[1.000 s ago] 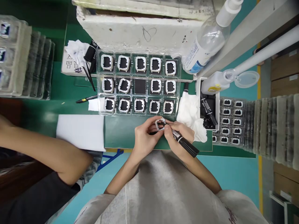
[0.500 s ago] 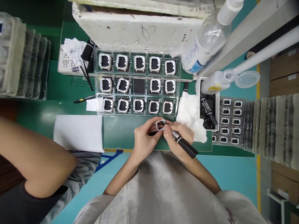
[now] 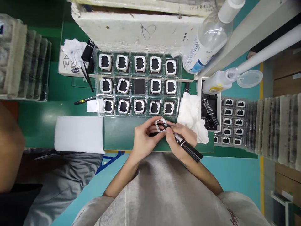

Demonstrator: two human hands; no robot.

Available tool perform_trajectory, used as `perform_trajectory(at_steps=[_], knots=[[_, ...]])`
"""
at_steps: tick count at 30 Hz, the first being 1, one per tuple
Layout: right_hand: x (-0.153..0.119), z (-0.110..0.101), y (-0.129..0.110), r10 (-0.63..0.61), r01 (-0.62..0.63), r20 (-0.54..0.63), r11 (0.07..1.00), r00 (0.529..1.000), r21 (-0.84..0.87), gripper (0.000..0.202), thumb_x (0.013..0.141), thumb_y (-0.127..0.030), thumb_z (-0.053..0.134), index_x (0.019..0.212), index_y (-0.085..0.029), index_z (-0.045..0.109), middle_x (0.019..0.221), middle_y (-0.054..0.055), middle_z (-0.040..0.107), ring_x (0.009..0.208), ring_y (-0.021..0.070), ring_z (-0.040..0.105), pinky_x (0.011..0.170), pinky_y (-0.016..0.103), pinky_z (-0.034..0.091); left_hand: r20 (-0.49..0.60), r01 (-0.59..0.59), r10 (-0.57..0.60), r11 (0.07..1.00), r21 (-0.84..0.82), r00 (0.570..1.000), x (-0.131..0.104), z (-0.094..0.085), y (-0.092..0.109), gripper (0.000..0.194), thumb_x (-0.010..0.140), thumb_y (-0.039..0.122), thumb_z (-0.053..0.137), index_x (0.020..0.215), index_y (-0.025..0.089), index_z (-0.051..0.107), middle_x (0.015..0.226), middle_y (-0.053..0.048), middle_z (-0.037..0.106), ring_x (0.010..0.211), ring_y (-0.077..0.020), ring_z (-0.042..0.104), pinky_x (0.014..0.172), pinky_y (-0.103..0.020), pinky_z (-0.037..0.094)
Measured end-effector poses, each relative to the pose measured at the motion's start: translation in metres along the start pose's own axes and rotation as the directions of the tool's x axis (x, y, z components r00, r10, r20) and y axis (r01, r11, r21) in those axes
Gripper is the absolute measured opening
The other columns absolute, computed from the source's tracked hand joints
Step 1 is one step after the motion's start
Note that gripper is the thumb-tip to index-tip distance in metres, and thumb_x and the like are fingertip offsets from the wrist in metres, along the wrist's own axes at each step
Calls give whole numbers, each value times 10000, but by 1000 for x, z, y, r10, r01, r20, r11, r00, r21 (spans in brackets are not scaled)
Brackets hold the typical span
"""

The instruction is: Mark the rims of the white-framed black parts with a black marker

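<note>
Between the fingers of my left hand (image 3: pixel 145 138) is a small white watch-case frame (image 3: pixel 160 125), held just in front of the tray. My right hand (image 3: pixel 182 138) is closed around a black marker pen (image 3: pixel 188 148), its tip at the inner edge of the frame and its rear end pointing down to the right. Just beyond my hands lies a clear plastic tray (image 3: pixel 138 115) with similar white frames in its compartments. The middle compartment (image 3: pixel 140 86) shows only a dark pad. What the left fingertips press on behind the frame is partly hidden.
A white cloth (image 3: pixel 190 110) and an open box (image 3: pixel 220 110) of black markers sit to the right. A spray bottle (image 3: pixel 205 44) stands behind them. Tweezers (image 3: pixel 87 77) and a pen (image 3: pixel 82 101) lie left. Another person's arm (image 3: pixel 9 147) is at far left, near a white pad (image 3: pixel 79 134).
The marker has shifted slightly right and down at its rear end, with its tip still at the frame. The other person's arm has drawn back to the left.
</note>
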State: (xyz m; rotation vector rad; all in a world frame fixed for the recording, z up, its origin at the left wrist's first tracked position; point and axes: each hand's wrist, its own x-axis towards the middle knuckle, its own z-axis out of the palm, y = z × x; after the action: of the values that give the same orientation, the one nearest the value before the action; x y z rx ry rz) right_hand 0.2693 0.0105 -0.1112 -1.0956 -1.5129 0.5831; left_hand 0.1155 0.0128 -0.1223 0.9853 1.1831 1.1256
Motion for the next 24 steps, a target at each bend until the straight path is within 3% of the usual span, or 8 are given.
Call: perform_trajectory(at_steps=[8, 14, 18, 21, 24], knots=[[-1, 0, 0, -34, 34, -6, 998, 999, 43, 158, 1092, -63, 708, 1100, -214, 661, 1034, 25, 760, 1087, 278, 799, 956, 408, 746, 48, 39, -37, 999, -28, 998, 0, -5, -4, 512, 902, 272, 943, 1376, 181, 771, 1217, -68, 827, 1042, -207, 834, 1009, -295, 696], [-1, 1, 3, -65, 67, -21, 991, 998, 120, 184, 1073, -40, 687, 1095, -214, 629, 844, -17, 669, 796, 216, 750, 988, 515, 749, 41, 28, -26, 999, -41, 999, 0, -6, -6, 507, 883, 200, 944, 1360, 178, 775, 1193, -67, 822, 1001, -194, 827, 986, -288, 697], [1, 1, 2, -101, 103, -25, 992, 995, 73, 157, 1095, -61, 685, 1085, -210, 632, 877, -3, 671, 791, 207, 745, 947, 470, 760, 44, 3, -1, 999, -36, 999, -2, -6, -11, 469, 914, 190, 921, 1361, 211, 778, 1238, -65, 812, 1069, -197, 817, 1035, -300, 683], [1, -1, -1, -126, 127, -26, 990, 992, 60, 144, 1107, -66, 676, 1112, -205, 637, 864, -2, 663, 751, 200, 722, 938, 485, 762, 37, -48, 48, 999, 3, 998, -5, -5, -11, 428, 949, 221, 900, 1357, 226, 772, 1261, -75, 788, 1088, -204, 813, 1019, -311, 689], [1, -4, -2, -157, 162, -76, 985, 985, 61, 143, 1101, -64, 674, 1167, -187, 643, 883, 17, 676, 682, 197, 677, 916, 547, 761, 22, -194, 194, 959, 208, 981, -5, -6, -2, 431, 961, 251, 895, 1371, 252, 765, 1349, -87, 695, 1081, -191, 784, 949, -305, 697]])
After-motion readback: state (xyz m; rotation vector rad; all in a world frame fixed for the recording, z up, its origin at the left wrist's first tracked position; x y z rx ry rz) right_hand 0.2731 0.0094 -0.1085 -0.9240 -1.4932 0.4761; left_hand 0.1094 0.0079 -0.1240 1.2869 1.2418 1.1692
